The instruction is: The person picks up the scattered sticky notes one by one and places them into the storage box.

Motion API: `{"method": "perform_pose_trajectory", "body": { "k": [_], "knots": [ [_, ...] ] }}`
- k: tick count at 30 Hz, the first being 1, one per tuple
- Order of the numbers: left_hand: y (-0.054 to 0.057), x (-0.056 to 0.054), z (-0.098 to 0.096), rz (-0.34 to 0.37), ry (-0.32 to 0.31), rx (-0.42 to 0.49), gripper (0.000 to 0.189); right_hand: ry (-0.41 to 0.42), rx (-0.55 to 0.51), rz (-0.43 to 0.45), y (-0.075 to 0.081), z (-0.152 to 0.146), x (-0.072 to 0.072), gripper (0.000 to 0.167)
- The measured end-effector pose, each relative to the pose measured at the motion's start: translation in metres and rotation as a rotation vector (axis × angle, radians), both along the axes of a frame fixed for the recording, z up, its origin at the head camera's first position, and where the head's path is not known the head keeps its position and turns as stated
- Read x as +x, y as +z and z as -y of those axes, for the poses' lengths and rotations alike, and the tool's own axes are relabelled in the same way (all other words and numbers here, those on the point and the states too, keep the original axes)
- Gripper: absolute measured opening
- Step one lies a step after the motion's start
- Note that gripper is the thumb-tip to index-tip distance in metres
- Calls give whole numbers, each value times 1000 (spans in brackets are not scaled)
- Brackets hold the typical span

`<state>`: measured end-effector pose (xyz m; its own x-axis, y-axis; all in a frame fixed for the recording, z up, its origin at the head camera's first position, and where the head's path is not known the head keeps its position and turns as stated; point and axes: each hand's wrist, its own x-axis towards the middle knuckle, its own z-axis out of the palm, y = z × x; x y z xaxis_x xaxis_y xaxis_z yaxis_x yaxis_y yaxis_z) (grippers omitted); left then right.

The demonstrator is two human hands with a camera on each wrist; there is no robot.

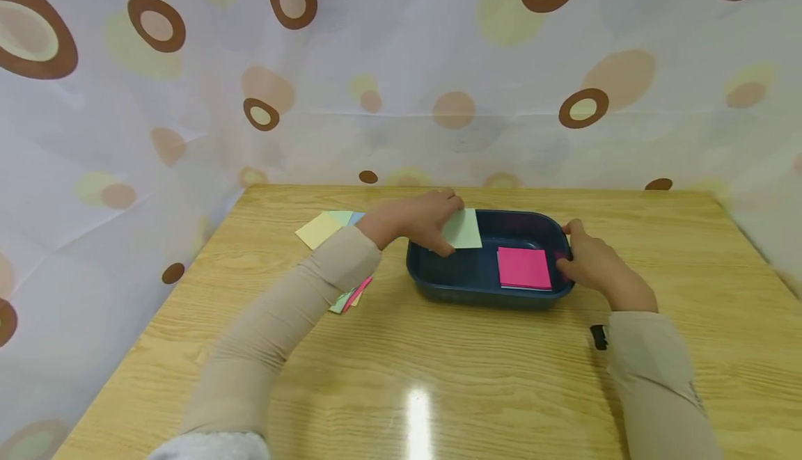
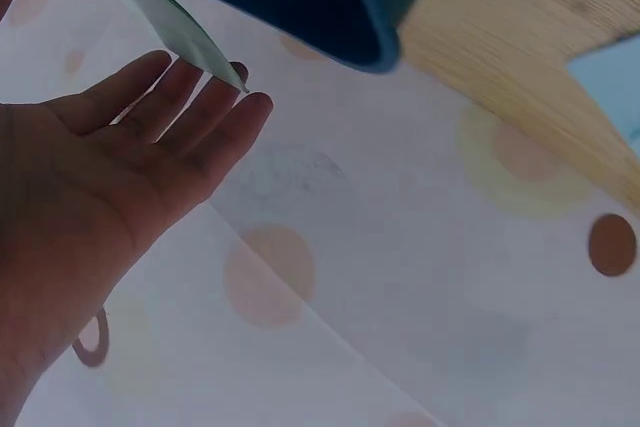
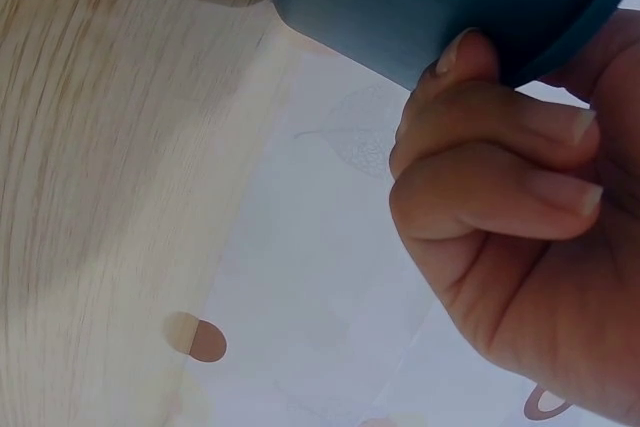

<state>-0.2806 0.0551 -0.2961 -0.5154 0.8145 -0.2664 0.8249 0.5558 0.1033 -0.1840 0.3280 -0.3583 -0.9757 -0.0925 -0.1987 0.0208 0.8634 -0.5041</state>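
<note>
A dark blue oblong plastic bin (image 1: 476, 296) stands on the table. My left hand (image 1: 421, 218) pinches a thin stack of pale green sticky notes (image 1: 465, 230) over the bin's left part. In the left wrist view the thumb and fingertips hold the stack (image 2: 190, 37) by its edges, and it bows slightly. Inside the bin at the right lies a bright pink stack of sticky notes (image 1: 525, 267), with a pale layer at its lower edge. My right hand (image 1: 595, 262) grips the bin's right end, thumb inside the rim and fingers outside, as the right wrist view (image 3: 500, 177) also shows.
Left of the bin, yellow, green and blue notes (image 1: 319, 229) lie fanned out, partly behind the left arm. Nearer, green, pink and yellow notes (image 1: 356, 294) show past the sleeve. A patterned curtain (image 1: 401, 140) borders the wooden table (image 1: 489, 376) at the back and sides.
</note>
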Motion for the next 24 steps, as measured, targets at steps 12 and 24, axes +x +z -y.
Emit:
{"method": "perform_pose_trajectory", "body": {
  "k": [12, 24],
  "knots": [
    [-39, 1, -105, -35, -91, -266, 70, -20, -3, 33, 1, 0, -1, 59],
    [-57, 5, -137, -5, -106, -358, 65, 0, -27, 13, 4, -3, 2, 59]
  ]
}}
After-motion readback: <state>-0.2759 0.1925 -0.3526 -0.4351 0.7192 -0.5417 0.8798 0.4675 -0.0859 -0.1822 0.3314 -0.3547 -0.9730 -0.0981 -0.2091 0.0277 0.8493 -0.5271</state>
